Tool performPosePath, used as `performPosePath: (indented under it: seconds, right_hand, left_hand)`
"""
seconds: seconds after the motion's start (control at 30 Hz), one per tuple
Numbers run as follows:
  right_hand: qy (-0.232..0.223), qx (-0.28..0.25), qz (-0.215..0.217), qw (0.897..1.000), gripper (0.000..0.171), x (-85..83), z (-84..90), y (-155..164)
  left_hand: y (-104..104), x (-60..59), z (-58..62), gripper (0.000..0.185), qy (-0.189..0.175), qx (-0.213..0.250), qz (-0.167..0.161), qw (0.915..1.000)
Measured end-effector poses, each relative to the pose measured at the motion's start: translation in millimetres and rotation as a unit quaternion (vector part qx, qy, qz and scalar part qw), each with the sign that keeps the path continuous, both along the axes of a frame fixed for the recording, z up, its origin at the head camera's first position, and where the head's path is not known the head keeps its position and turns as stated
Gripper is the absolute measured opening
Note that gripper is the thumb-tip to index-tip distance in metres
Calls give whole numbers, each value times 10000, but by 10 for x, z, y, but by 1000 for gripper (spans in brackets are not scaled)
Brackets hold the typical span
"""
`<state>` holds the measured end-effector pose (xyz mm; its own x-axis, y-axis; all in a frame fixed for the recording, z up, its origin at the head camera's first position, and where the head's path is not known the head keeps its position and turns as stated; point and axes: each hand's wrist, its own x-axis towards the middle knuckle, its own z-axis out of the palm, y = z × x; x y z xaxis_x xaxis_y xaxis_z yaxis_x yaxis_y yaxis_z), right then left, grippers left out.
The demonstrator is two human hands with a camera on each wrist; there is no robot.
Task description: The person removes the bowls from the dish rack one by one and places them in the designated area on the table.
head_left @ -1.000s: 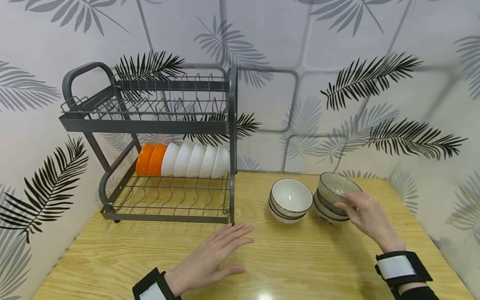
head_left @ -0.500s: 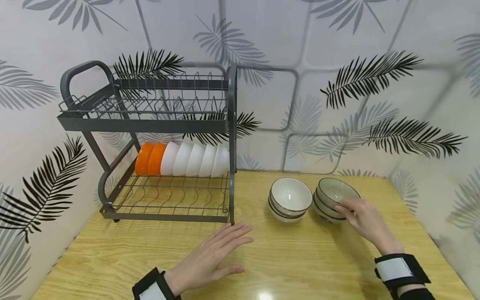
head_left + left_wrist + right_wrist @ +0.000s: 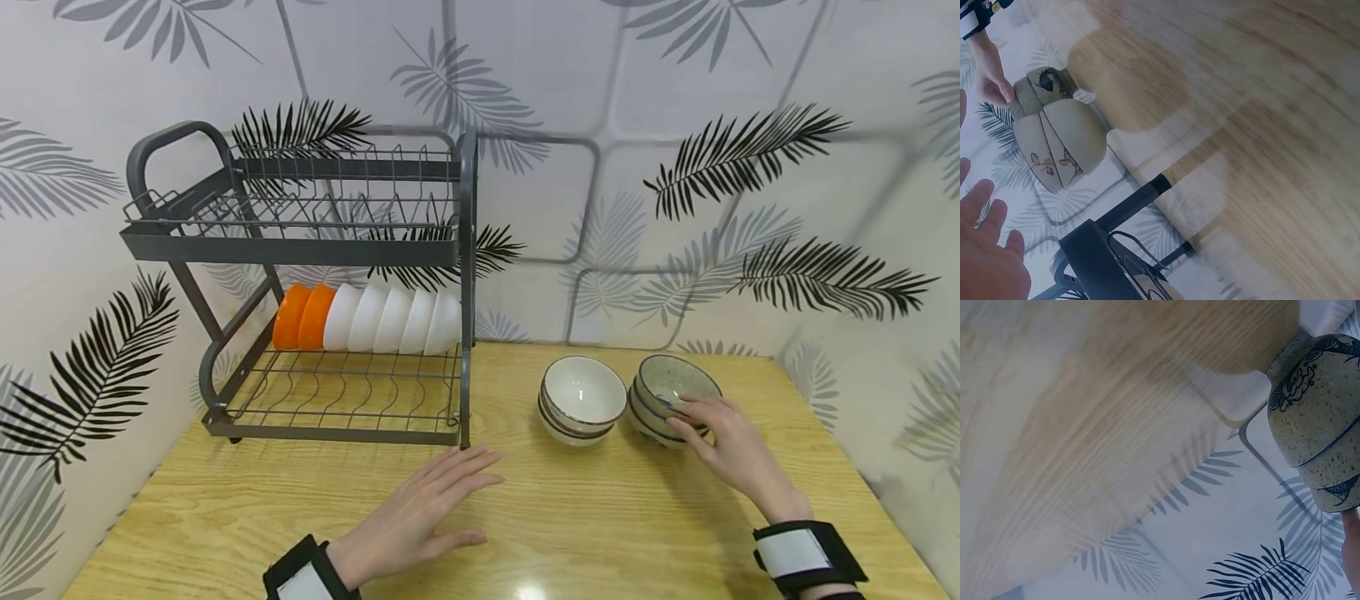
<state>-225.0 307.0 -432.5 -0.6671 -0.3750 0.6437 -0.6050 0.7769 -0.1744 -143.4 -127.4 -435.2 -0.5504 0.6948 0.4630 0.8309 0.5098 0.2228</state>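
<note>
A nested stack of speckled grey-green bowls (image 3: 649,408) with dark rims stands on the right of the table. My right hand (image 3: 731,446) pinches the near right rim of the top bowl (image 3: 675,379), thumb at the outside. In the right wrist view the speckled bowls (image 3: 1319,434) show blue-black drawings, with a fingertip at the rim. Just left stands a stack of cream bowls (image 3: 584,392) with brown rims; flowers show on these bowls (image 3: 1075,134) in the left wrist view. My left hand (image 3: 423,517) holds nothing, its fingers extended over the table before the rack.
A dark two-tier dish rack (image 3: 337,433) stands at the left. Its lower tier holds a row of white bowls (image 3: 393,321) and two orange bowls (image 3: 303,318) on edge. Behind the wooden table (image 3: 570,517) is a leaf-patterned wall covering (image 3: 525,100).
The top speckled bowl, raised and tilted a second ago, has come down and nests in its stack. My right hand lowered with it and stays at its rim. The left hand hardly moved.
</note>
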Motion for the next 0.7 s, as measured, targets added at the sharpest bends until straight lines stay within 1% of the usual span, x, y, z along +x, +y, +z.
performPosePath:
  seconds: [0.13, 0.27, 0.43, 0.57, 0.7]
  right_hand:
    - [57, -110, 115, 9999, 38, 29, -4, -11]
    - [175, -155, 185, 9996, 46, 60, -9, -35]
    - [230, -208, 220, 9993, 51, 123, -32, -67]
    - [193, -246, 255, 9992, 54, 169, -39, -102]
    - [162, -266, 267, 9992, 55, 210, -28, -147]
  left_hand:
    - [-37, -40, 21, 65, -177, 128, 89, 9997]
    - [-93, -74, 65, 63, -428, 338, 261, 9982]
    - [-167, -124, 114, 64, -641, 584, 627, 9943]
    - [-237, -177, 143, 63, -687, 771, 983, 9898]
    - [-317, -239, 170, 64, -618, 1043, 1289, 9842]
